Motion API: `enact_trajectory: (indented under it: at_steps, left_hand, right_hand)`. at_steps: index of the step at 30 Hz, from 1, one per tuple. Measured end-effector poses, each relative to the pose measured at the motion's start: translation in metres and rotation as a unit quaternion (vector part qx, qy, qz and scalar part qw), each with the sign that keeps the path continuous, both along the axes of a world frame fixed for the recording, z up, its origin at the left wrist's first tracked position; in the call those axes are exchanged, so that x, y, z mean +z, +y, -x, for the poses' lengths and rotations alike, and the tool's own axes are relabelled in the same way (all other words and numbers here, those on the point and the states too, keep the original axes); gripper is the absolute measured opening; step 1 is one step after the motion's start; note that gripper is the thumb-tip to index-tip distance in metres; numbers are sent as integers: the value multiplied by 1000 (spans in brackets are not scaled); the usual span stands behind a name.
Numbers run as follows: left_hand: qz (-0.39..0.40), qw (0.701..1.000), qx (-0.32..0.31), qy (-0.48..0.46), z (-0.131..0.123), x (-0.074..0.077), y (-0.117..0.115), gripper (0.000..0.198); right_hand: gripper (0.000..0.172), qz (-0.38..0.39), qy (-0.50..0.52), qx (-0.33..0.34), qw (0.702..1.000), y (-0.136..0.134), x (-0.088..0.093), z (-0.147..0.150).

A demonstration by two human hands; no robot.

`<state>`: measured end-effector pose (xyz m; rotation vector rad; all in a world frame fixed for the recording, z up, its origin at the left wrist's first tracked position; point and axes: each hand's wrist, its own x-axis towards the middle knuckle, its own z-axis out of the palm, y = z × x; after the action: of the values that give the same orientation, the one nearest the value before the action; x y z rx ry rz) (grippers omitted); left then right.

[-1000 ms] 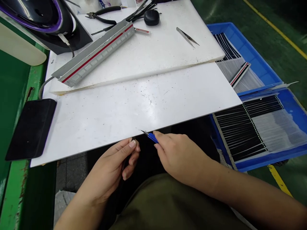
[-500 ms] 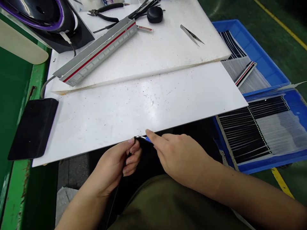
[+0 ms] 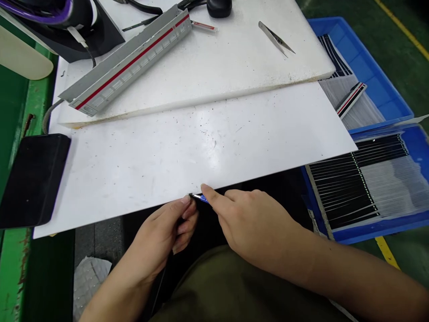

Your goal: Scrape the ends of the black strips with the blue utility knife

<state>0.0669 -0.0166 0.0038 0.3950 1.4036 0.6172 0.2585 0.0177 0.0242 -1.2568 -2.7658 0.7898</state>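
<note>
My left hand is closed, thumb and fingertips pinching a thin black strip; most of it is hidden by the hand, and its lower part hangs toward my lap. My right hand grips a slim blue tool with a pointed metal tip, forefinger stretched along it. The tip meets the strip's end just above my left thumb; whether it cuts or only touches I cannot tell. Both hands are at the front edge of the white table.
A thick white board carries tweezers, a long grey box with a red stripe and a black rounded case. A black slab-like device lies left. Blue trays with black strips stand at the right.
The tool's tip has come closer to the strip's end at my left fingertips. The view has shifted slightly, so the table items appear higher. Both hands keep their grips.
</note>
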Motion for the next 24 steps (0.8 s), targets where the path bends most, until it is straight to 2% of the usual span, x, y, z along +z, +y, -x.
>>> enact_trajectory:
  at_steps: [7, 16, 24]
  left_hand:
    - [0, 1000, 0, 4, -2, 1, 1, 43]
    - [2, 1000, 13, 21, -2, 1, -2, 44]
    - [3, 1000, 9, 29, -3, 2, -2, 44]
  right_hand:
    - [56, -2, -22, -7, 1000, 2, 5, -1]
    - [59, 10, -44, 15, 999, 3, 6, 2]
    - [69, -12, -67, 28, 997, 1, 7, 4]
